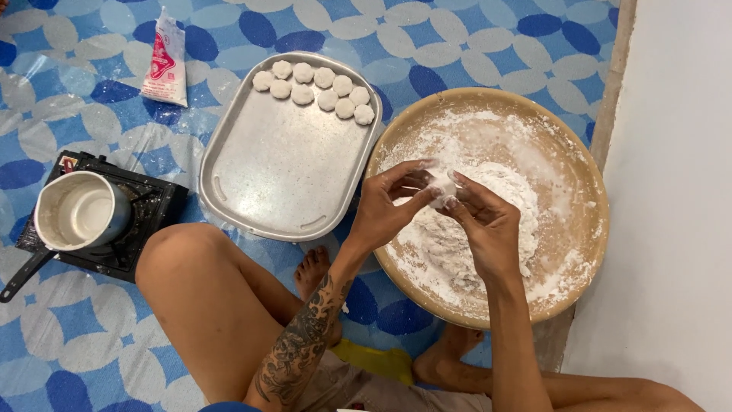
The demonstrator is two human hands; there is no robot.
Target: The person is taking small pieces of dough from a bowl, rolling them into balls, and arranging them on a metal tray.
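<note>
My left hand (389, 202) and my right hand (484, 221) meet over a wide wooden bowl (587, 164) dusted with white flour. Between the fingertips of both hands sits a small white lump of dough (444, 188), pinched from both sides. Loose flour and dough (488, 145) cover the bowl's inside. To the left lies a grey metal tray (274, 175) with several round flat dough pieces (314, 90) lined up at its far end.
A white pot with a dark handle (76, 212) stands on a small black stove (149, 210) at the left. A white and red packet (166, 61) lies at the far left. My bare legs (213, 305) rest on the blue patterned mat (473, 46). A white wall (679, 191) borders the right.
</note>
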